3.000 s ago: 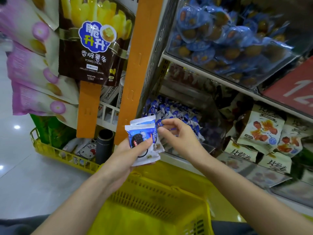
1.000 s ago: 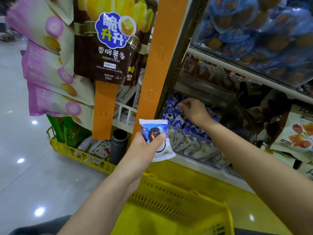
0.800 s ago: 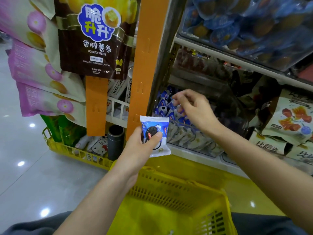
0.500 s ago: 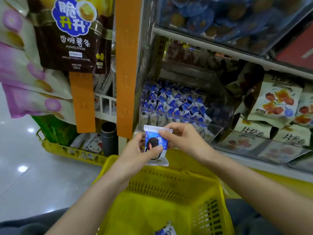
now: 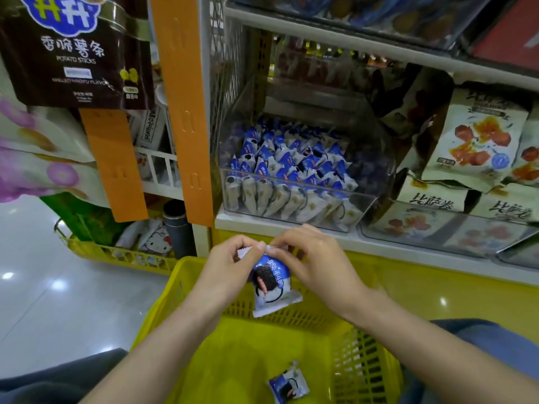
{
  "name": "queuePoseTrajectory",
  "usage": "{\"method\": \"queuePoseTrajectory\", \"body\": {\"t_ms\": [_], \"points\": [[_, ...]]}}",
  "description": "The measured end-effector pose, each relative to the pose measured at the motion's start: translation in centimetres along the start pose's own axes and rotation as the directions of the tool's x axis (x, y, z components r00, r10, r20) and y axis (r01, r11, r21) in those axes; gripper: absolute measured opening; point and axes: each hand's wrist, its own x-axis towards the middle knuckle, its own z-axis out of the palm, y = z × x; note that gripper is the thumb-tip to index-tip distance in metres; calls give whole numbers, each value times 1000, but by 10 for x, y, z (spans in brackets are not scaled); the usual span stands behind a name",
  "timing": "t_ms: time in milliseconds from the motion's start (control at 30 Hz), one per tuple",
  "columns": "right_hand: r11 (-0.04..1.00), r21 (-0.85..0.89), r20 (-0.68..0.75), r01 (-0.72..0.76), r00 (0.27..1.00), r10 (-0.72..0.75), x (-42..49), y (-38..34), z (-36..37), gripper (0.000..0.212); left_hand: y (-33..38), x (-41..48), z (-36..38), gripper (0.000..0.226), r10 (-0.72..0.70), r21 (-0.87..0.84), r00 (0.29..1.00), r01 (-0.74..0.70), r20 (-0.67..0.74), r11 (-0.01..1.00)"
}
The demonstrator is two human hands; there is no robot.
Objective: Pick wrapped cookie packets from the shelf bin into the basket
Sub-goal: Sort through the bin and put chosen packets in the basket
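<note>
Both hands pinch 1 cookie packet [image 5: 272,285] over the yellow basket [image 5: 163,313] — left hand [image 5: 230,271], right hand [image 5: 316,262] at its top edge; 1 loose packet [image 5: 288,384] inside — shelf bin [image 5: 376,170] holds many more

The held cookie packet [image 5: 272,282] is blue above and white below, printed with a dark round cookie; the loose packet [image 5: 287,384] has the same colours. The basket [image 5: 361,363] is bright yellow with slotted walls. The bin packets [image 5: 291,176] show blue tops and white bottoms. The hanging strip [image 5: 186,112] on the left is plain orange
</note>
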Motion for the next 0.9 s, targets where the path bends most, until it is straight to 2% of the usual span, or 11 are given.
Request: {"method": "queuePoseTrajectory", "body": {"t_ms": [67,167,300,367,400,467,533,567,667,800,900], "points": [[997,55,-28,-46,998,48,1,1,-2,10,2,0,2,10,-23,-70,1000,24,19,997],[936,259,-82,-239,960,268,6,5,-7,14,3,1,3,24,-60,-99,997,64,41,993],[549,676,128,-492,812,570,9,10,-12,16,1,1,2,29,-55,-139,998,52,-15,989],[393,720,293,-572,764,574,6,11,-14,5,-1,3,-2,21,-29,-159,995,14,-90,987],[368,701,368,-611,752,547,4,10,-14,6,-3,5,-5,19,-25,-169,992,4,-125,986],[468,578,477,-669,742,472,-3,10,-10,26,-4,7,-8,16,-22,-169,988,-5,-156,986],[658,421,495,-624,766,411,-7,7,-6,35,-6,8,-9,14,1,-143,989,-22,-150,989],[693,404,482,-597,783,393,-8,6,-4,35,-6,8,-8,13,15,-130,990,-33,-140,991],[604,535,447,-590,805,390,-7,1,-3,24,-5,7,-6,14,30,-159,994,-46,-105,986],[455,629,500,-629,777,382,-6,2,-7,21,-4,6,-6,16,-14,-255,998,-2,-59,967],[521,599,486,-608,793,368,-6,3,-2,26,-6,6,-7,14,10,-192,993,-33,-120,981]]}}
